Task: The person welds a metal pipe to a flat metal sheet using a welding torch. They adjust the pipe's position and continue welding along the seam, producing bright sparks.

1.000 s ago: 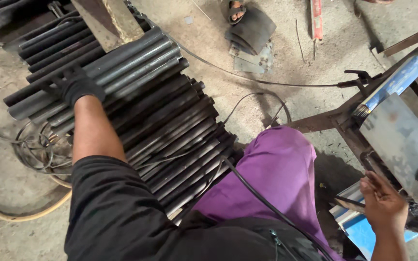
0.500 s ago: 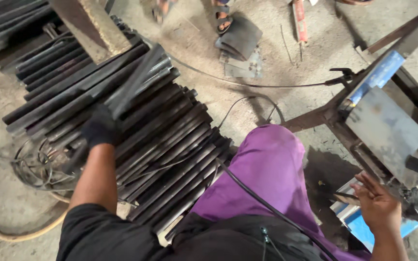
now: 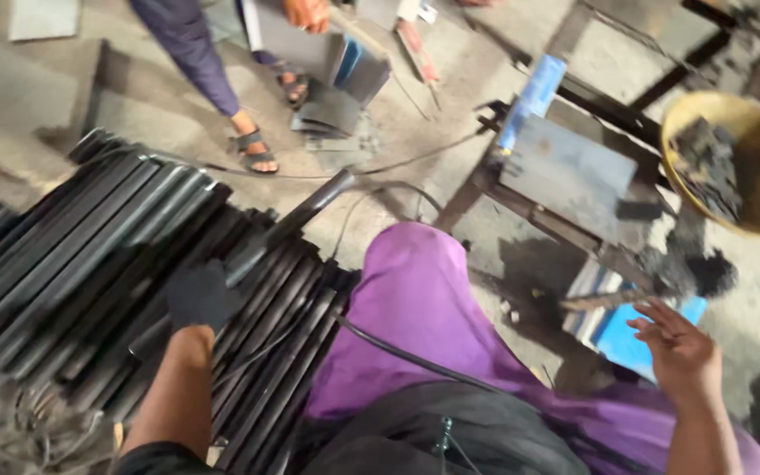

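Looking down, we see our left hand (image 3: 197, 297), in a dark glove, closed around one dark steel bar (image 3: 288, 224) that is tilted up off the stack of bars (image 3: 72, 255); the bar's far end points toward the grey floor (image 3: 37, 105), above the rest of the stack. Our right hand (image 3: 681, 352), bare, is held loosely spread with the fingers apart and grips nothing; it hovers just beside a blue flat package (image 3: 631, 339) lying low at the foot of the steel stand (image 3: 565, 176). The stand carries a grey plate and, at its far corner, a blue rectangular strip (image 3: 531, 98). A purple cloth (image 3: 415, 308) covers our lap between the two hands, and a black cable (image 3: 398, 347) runs across it. At far right sits a round yellow basin (image 3: 754, 158) with dark scraps inside. At the top, another person's sandalled feet (image 3: 255, 149) stand near a pile of grey sheets (image 3: 332, 110). Motion blur hides finer detail.
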